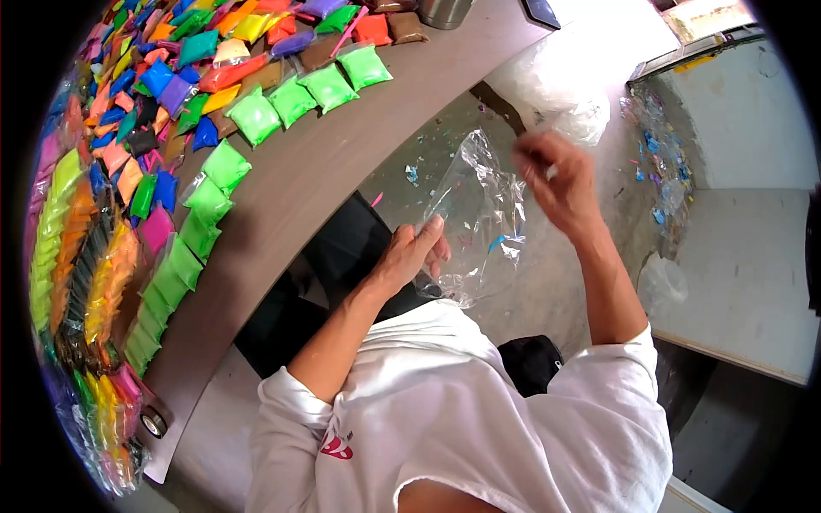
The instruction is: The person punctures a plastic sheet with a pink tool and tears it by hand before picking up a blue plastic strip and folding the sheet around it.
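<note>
My left hand [412, 256] is closed on a clear plastic bag [479, 205], thumb laid along its near side. The bag hangs open and crinkled over the floor, with a small blue mark on its film. To the right of the bag's upper part is my right hand [558, 181], raised, its fingers curled and smeared by motion. Bright green packets [256, 115] lie in a row on the table [282, 184] to my left, and more green packets [171, 278] overlap in a line nearer me.
A large heap of multicoloured packets [158, 77] covers the table's far left. A metal cup [445, 12] stands at the back edge. Beyond my hands is a big translucent plastic sack [556, 90]. Scraps of plastic [663, 175] litter the floor beside a pale board [753, 274].
</note>
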### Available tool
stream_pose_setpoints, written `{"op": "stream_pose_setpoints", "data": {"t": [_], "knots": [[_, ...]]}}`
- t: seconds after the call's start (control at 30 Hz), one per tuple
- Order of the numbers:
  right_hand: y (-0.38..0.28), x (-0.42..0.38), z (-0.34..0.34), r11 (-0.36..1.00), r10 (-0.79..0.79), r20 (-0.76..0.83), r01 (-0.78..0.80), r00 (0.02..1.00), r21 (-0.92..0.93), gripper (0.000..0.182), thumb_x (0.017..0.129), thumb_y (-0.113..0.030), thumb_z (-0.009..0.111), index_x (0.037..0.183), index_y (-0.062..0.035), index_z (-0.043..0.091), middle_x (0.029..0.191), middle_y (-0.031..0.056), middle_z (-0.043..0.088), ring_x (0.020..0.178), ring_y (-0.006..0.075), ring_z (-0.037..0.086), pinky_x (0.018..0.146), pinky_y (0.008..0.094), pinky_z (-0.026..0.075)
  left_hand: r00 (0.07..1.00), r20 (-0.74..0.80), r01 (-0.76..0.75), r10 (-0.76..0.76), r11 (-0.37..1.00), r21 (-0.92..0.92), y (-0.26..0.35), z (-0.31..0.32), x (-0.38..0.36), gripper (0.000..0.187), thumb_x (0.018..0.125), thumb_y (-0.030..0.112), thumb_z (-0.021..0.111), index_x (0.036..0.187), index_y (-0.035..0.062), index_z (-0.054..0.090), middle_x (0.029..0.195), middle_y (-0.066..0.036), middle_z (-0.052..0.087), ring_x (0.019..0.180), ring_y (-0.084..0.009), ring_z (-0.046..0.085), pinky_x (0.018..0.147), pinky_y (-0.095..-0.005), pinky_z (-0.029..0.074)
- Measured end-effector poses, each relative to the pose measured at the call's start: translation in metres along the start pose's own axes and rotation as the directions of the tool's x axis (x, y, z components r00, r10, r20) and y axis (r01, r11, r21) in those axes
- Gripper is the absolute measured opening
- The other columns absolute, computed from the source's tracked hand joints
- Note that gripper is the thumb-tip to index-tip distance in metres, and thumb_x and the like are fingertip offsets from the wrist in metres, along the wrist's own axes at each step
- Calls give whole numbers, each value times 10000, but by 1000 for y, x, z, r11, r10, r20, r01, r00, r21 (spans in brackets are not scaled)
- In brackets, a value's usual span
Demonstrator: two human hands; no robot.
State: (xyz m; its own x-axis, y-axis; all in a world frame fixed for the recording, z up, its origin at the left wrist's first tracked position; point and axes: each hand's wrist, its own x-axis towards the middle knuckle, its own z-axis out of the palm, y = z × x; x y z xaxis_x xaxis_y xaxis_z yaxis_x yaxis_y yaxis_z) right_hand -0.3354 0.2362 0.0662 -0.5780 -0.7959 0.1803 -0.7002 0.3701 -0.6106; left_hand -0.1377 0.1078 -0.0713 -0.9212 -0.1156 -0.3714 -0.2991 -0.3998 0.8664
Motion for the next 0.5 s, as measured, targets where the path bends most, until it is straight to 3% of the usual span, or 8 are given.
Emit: {"op": "stream_pose_setpoints", "data": {"t": [0.03, 0.1, 0.13, 0.23, 0.33, 0.43, 0.5], "knots": [[-6, -8, 8, 1000, -1, 1, 1, 1000, 3, 210, 828, -158, 735, 1000, -49, 683, 927, 128, 673, 831, 276, 656, 731, 368, 528, 1000, -3, 2, -2, 1000, 1, 1, 0, 0, 561, 1038, 489, 438, 752, 27, 578, 721, -75, 618, 539, -138, 559, 571, -285, 468], [-16, -23, 25, 961, -272, 269, 245, 924, 130, 208, 793, -120, 746, 979, -49, 685, 921, 120, 659, 840, 305, 650, 724, 395, 528, 999, -4, 54, -54, 998, -16, 4, 2, 0, 584, 1040, 511, 416, 765, 23, 581, 690, -62, 597, 546, -135, 546, 572, -284, 453], [-25, -32, 32, 986, -149, 382, 106, 912, 131, 216, 783, -133, 755, 969, -48, 686, 907, 110, 648, 859, 316, 645, 728, 416, 524, 999, -5, 50, -50, 999, -16, 4, 2, 0, 584, 1040, 511, 416, 765, 23, 581, 690, -62, 597, 546, -135, 546, 572, -284, 453], [-23, -42, 53, 967, -251, 397, 251, 883, 52, 221, 772, -158, 768, 954, -54, 698, 912, 105, 643, 866, 301, 645, 743, 411, 521, 999, -36, 22, -23, 1000, -22, 5, 3, -4, 617, 1043, 535, 381, 774, 18, 585, 660, -48, 578, 548, -134, 535, 567, -282, 439], [-26, -51, 61, 980, -154, 429, 194, 890, -50, 239, 807, -180, 779, 993, -47, 706, 829, 91, 602, 847, 290, 614, 769, 402, 502, 998, -59, -11, 11, 1000, 4, 4, 2, -8, 662, 1027, 569, 390, 748, 10, 608, 623, -46, 588, 536, -128, 558, 528, -284, 462], [-32, -49, 66, 997, -72, 478, 74, 876, 16, 164, 792, -150, 756, 914, -49, 711, 826, 120, 643, 853, 301, 638, 741, 406, 512, 997, -51, -63, 62, 998, -27, 0, 0, -8, 665, 1030, 573, 377, 746, 14, 599, 615, -45, 577, 528, -125, 546, 518, -281, 449], [-20, -51, 73, 984, -55, 415, -20, 908, 175, 122, 826, -126, 724, 905, -35, 700, 784, 133, 637, 807, 305, 629, 733, 410, 508, 994, -61, -86, 86, 996, 1, -3, 1, -8, 667, 1029, 580, 370, 730, 23, 583, 601, -35, 556, 498, -123, 520, 491, -279, 429]]}}
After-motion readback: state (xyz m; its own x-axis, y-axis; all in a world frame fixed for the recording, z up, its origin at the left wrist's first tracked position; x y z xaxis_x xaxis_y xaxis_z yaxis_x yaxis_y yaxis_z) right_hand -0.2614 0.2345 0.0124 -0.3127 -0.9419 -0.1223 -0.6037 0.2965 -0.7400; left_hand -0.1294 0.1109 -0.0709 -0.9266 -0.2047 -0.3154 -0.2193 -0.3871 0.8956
